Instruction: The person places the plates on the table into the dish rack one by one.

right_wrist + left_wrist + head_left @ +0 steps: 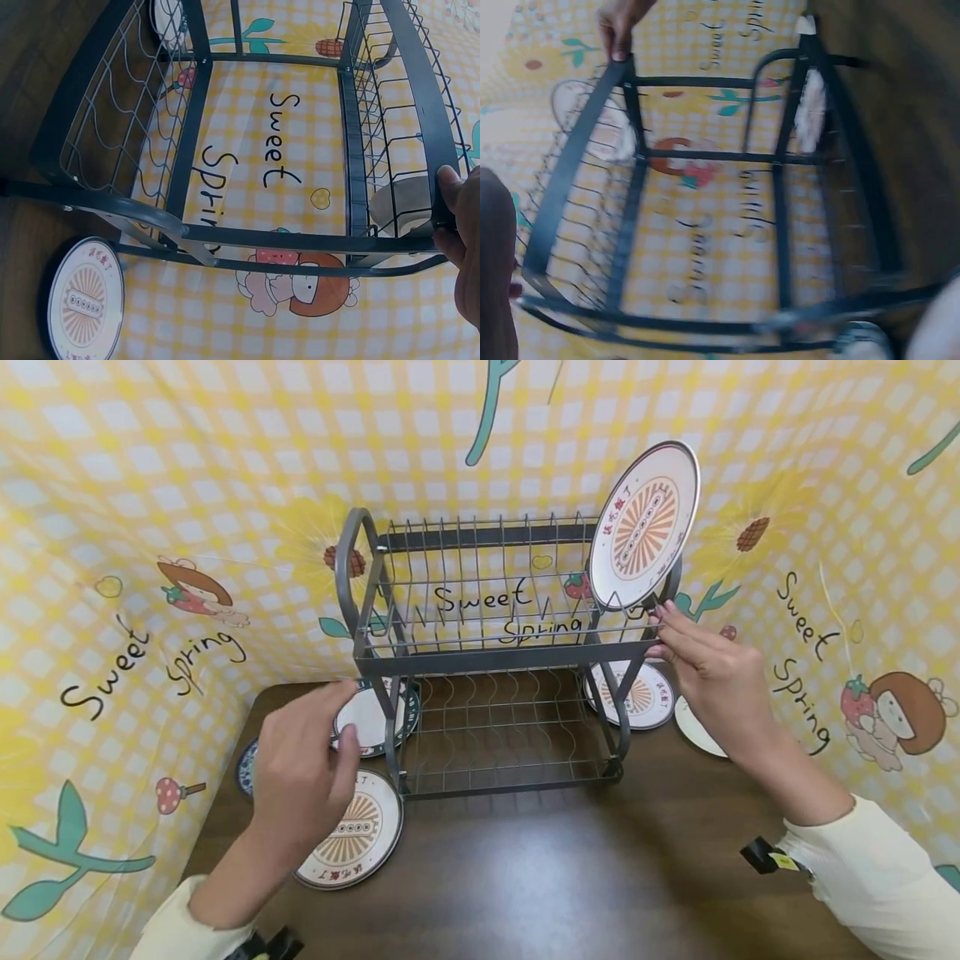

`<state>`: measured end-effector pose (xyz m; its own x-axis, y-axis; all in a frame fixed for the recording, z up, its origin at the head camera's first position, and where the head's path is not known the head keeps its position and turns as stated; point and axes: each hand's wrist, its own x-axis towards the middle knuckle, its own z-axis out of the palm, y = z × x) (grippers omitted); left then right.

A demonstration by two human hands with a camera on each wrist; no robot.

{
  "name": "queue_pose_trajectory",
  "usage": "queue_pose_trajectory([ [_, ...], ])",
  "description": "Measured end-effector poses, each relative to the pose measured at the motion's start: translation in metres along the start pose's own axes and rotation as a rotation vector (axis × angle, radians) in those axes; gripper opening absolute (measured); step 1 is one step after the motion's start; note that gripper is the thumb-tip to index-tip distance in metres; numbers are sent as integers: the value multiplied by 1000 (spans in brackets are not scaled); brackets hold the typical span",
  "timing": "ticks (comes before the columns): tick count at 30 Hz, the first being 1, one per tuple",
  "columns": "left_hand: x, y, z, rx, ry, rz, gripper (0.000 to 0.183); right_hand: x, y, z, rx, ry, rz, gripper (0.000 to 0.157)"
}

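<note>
A two-tier dark grey dish rack point(465, 662) stands on the table. At its upper right front corner my right hand point(712, 672) grips the frame between thumb and fingers; the right wrist view shows the thumb point(450, 187) on the bar. A round white plate point(645, 531) with an orange sunburst leans upright in the right end of the top tier, just above that hand. My left hand point(300, 768) hovers at the rack's left side with thumb and fingers apart, holding nothing. Below it lies another sunburst plate point(360, 835), partly hidden by the hand.
A green-rimmed plate point(371, 718) lies left of the rack, and a blue-patterned dish point(246, 768) at the table's left edge. Another sunburst plate point(637, 693) and a pale plate point(697, 731) lie at the right. Yellow checked cloth point(225, 460) encloses the wooden table point(510, 877).
</note>
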<state>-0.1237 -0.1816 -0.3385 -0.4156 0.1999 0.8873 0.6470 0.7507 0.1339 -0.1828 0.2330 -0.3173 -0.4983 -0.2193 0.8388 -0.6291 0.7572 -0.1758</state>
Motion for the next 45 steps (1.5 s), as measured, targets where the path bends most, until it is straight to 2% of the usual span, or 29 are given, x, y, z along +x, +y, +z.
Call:
queue_pose_trajectory([
  [2,-23,-10,-7,50,-114,-163,36,-1,0,0,-4,5,2,29],
  [5,-57,-27,-16,106,-323,-452,38,0,0,-1,-5,3,1,29],
  [8,-88,-44,-22,178,-525,-661,44,1,1,-1,-7,-3,-2,28],
  [11,-118,-60,-26,257,-724,-761,50,0,1,-1,-1,-6,-2,28],
  [14,-144,-73,-30,323,-865,-822,53,-1,2,-1,9,-6,3,29],
  [19,-174,-84,-32,404,-1052,-967,60,-2,3,0,31,-3,9,30],
  [22,-186,-87,-30,385,-1118,-1060,64,-3,3,0,35,-1,16,30],
  [24,-192,-88,-28,347,-1134,-1121,66,-3,3,0,36,-3,20,29],
  [28,-200,-91,-25,265,-1125,-1235,68,-3,3,-1,23,-19,24,29],
  [36,-198,-97,-24,115,-1051,-1354,67,-2,3,-2,14,-20,17,29],
  [40,-200,-94,-18,89,-954,-1471,60,-1,3,-1,17,-23,20,28],
  [45,-209,-94,-9,47,-812,-1667,54,-1,3,-1,12,-18,17,28],
])
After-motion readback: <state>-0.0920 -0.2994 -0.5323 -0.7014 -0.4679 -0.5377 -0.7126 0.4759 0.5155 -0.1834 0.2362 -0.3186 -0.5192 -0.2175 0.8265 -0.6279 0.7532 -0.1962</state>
